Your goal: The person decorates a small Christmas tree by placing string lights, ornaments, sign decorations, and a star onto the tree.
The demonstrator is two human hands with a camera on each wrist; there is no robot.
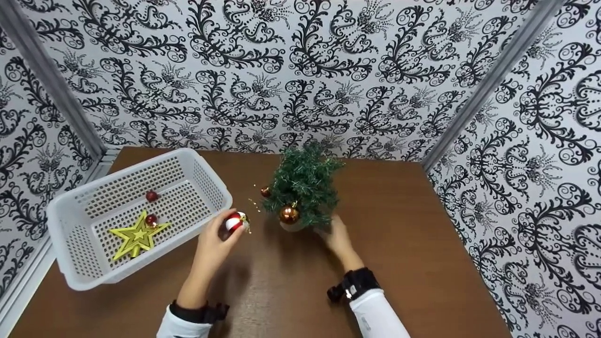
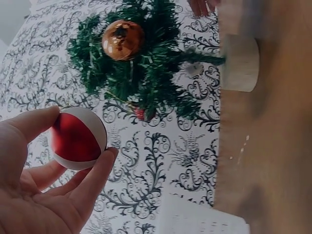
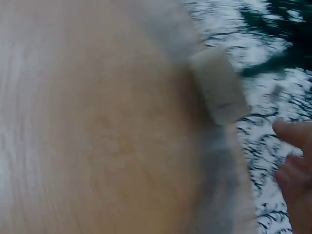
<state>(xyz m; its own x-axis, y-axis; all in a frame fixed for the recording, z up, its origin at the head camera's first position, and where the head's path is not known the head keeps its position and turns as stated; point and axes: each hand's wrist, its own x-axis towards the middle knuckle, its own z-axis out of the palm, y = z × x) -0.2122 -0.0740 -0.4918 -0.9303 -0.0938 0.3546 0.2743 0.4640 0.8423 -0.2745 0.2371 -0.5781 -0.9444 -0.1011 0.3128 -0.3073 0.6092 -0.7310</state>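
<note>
Seen from the head, with twelve o'clock at the far wall: white walls (image 1: 263, 80) covered in black floral scrolls surround the scene, with grey corner strips (image 1: 494, 80) at the left and right. Below lies a smooth brown wood-look table (image 1: 404, 211).

Left of centre sits a pale perforated plastic basket (image 1: 206, 176), long and rectangular with rounded corners, its long axis running from eight to two o'clock. At three o'clock from it, a small bristly green artificial Christmas tree (image 1: 305, 188) stands upright, trunk vertical, tip up, on a pale round base (image 2: 241, 63).

At the tree's five o'clock is the right hand (image 1: 339, 237), its fingers loosely bent and seemingly holding nothing; whether they touch the branches I cannot tell. At eight o'clock, apart from the tree, the left hand (image 1: 216, 241) pinches a red-and-white panelled ball ornament (image 1: 235, 223) between thumb and fingers. Being round, the ball has no long axis; its gold top faces about two o'clock.

In the basket, a flat yellow grooved star (image 1: 139, 234) points just past twelve, stem near six. A shiny copper ball (image 1: 289, 214) hangs at the tree's seven o'clock. Two small red balls (image 1: 151, 195) lie in the basket, one overlapping the star in view.
</note>
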